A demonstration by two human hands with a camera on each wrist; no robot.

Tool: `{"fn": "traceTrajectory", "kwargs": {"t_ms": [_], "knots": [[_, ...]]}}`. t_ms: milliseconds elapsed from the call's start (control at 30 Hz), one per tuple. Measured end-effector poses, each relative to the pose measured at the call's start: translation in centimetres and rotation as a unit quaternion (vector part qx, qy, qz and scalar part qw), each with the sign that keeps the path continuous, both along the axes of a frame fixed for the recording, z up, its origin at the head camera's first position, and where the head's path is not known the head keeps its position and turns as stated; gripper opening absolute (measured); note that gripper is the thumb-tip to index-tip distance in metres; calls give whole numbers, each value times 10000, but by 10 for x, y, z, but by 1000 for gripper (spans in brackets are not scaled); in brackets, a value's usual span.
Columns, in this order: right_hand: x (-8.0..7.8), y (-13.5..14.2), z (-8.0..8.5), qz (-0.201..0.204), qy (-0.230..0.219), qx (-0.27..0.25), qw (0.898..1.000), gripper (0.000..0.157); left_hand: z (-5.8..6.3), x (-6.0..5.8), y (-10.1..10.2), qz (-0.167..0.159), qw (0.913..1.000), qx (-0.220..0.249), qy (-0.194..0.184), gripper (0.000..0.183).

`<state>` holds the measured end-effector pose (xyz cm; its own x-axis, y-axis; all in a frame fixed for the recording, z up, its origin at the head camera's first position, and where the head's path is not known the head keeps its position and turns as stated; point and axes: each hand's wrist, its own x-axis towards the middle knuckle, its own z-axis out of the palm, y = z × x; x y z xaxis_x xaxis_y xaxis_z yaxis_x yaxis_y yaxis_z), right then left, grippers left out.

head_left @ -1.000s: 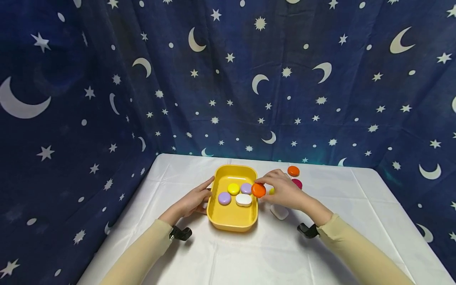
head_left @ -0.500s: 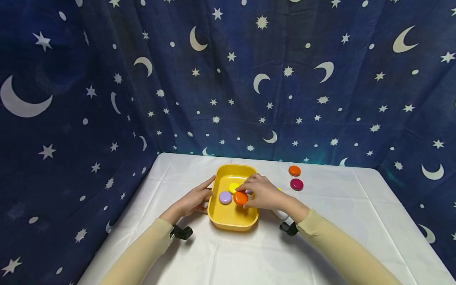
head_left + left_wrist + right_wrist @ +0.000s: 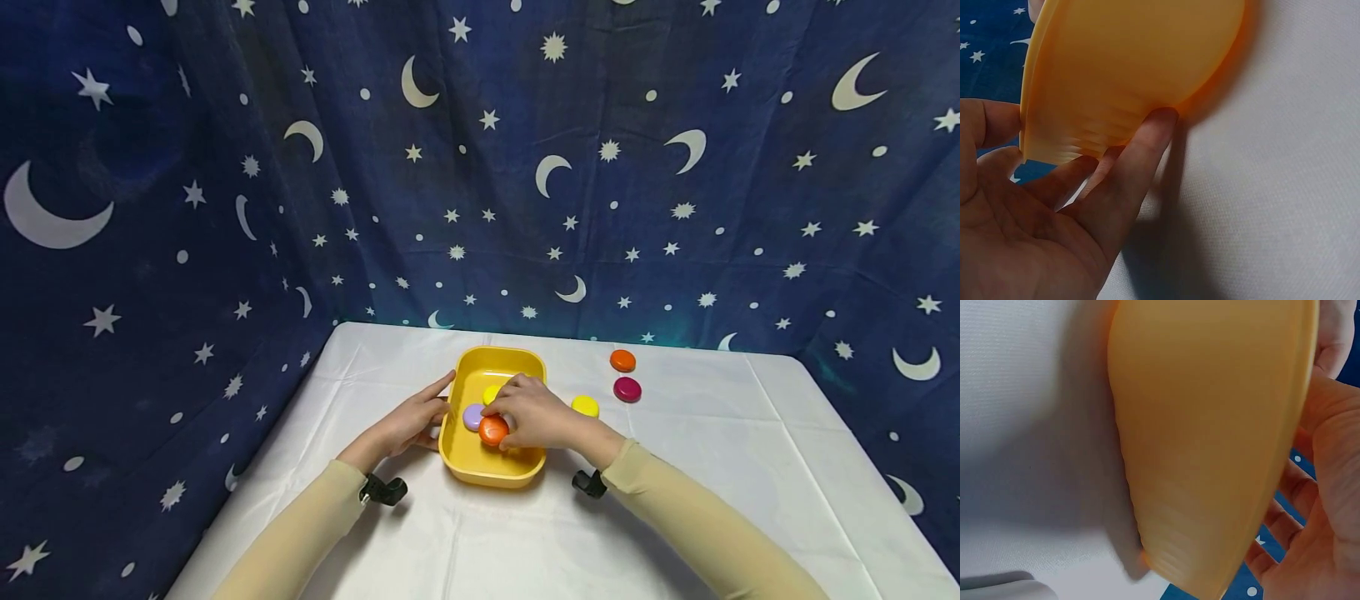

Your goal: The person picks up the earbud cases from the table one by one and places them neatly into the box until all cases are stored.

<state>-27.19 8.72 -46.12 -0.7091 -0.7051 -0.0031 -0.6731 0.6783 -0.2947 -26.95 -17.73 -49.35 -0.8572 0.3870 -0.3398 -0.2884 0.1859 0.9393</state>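
Observation:
My right hand (image 3: 536, 417) reaches over the right rim of a yellow tray (image 3: 487, 479) and pinches a glossy round orange disc (image 3: 493, 431) low inside it. A lilac disc (image 3: 472, 417) lies just left of the orange one, and a yellow disc (image 3: 491, 395) is partly covered by the fingers. The tray's other pieces are hidden under this hand. My left hand (image 3: 408, 423) rests against the tray's left side; its extended fingers (image 3: 1141, 147) touch the outer wall in the left wrist view. In the right wrist view the tray wall hides the orange disc.
Right of the tray, a second yellow disc (image 3: 585, 406), a crimson disc (image 3: 627, 389) and another orange disc (image 3: 622, 360) lie on the white-covered table (image 3: 720, 467). A white piece (image 3: 1010, 590) shows beside the tray in the right wrist view. A star-patterned curtain (image 3: 495, 167) borders the table.
My right hand has carried the orange disc leftward over the rim and down into the tray. The yellow disc on the table has come into view. The left hand stays at the tray.

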Motion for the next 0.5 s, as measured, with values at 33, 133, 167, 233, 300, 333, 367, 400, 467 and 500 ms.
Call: {"fn": "traceTrajectory", "kwargs": {"t_ms": [33, 133, 167, 233, 300, 333, 367, 400, 467, 500], "knots": [[0, 0, 0, 1, 18, 30, 10000, 52, 0, 0, 0, -4, 10000, 5, -6, 68], [1, 2, 1, -43, 48, 59, 10000, 53, 0, 0, 1, -7, 10000, 11, 3, 68], [1, 3, 1, -77, 55, 66, 9999, 52, 1, 0, 1, -5, 10000, 12, 7, 68], [0, 5, 2, -184, 28, 25, 9998, 51, 1, 0, 1, 13, 10000, 8, 3, 68], [0, 9, 3, -297, -27, -53, 9995, 49, 1, 1, 1, 32, 10000, -2, 8, 68], [-1, 11, 3, -334, -36, -101, 9994, 48, 1, 1, 2, 45, 10000, -5, 4, 68], [-1, 13, 3, -362, -38, -140, 9992, 48, 1, 1, 2, 57, 10000, -9, 0, 68], [-1, 15, 4, -387, -48, -196, 9990, 47, 1, 1, 2, 66, 10000, -12, -2, 68], [-1, 18, 5, -426, -49, -270, 9987, 48, 1, 1, 2, 72, 10000, -12, 3, 67], [0, 20, 6, -425, -50, -305, 9986, 49, 1, 1, 2, 74, 10000, -21, 10, 67]]}}
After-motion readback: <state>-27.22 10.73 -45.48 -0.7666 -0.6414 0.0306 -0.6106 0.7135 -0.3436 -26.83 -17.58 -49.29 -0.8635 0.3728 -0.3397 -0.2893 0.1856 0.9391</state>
